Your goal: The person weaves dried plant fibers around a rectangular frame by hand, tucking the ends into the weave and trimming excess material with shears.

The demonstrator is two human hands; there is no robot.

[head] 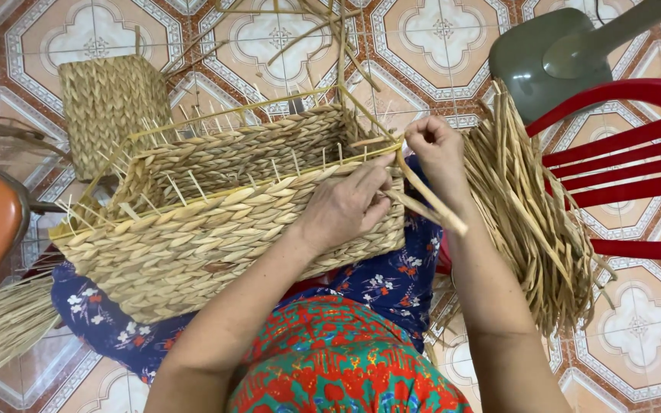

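Right hand [437, 153]: grip closed on a flat tan straw strand [430, 203], pinched between thumb and fingertips just beyond the basket's near right corner. The wrist is raised and bent, the forearm rising steeply from the lower right of the view. The strand runs from the pinch down and to the right, ending free beside the forearm.

Left hand [346, 203]: fingers curled and pressed against the outer wall at the same corner — grip narrow, fingertips bearing on the braid and on the strand where it meets the weave. The forearm crosses from the lower left, diagonally over the lap.

The rectangular basket of braided pale straw [193, 237] lies tilted on the person's lap, its opening facing away and up. Thin upright stakes project along its rim, and a yellow wire frame [223, 115] follows the top edge.

Surroundings — a bundle of loose dried straw strands [529, 222] hangs over a red plastic chair [636, 160] on the right. A smaller woven straw basket [105, 107] stands on the patterned tile floor [437, 30] at the upper left. A grey-green fan base [545, 53] sits at the upper right.
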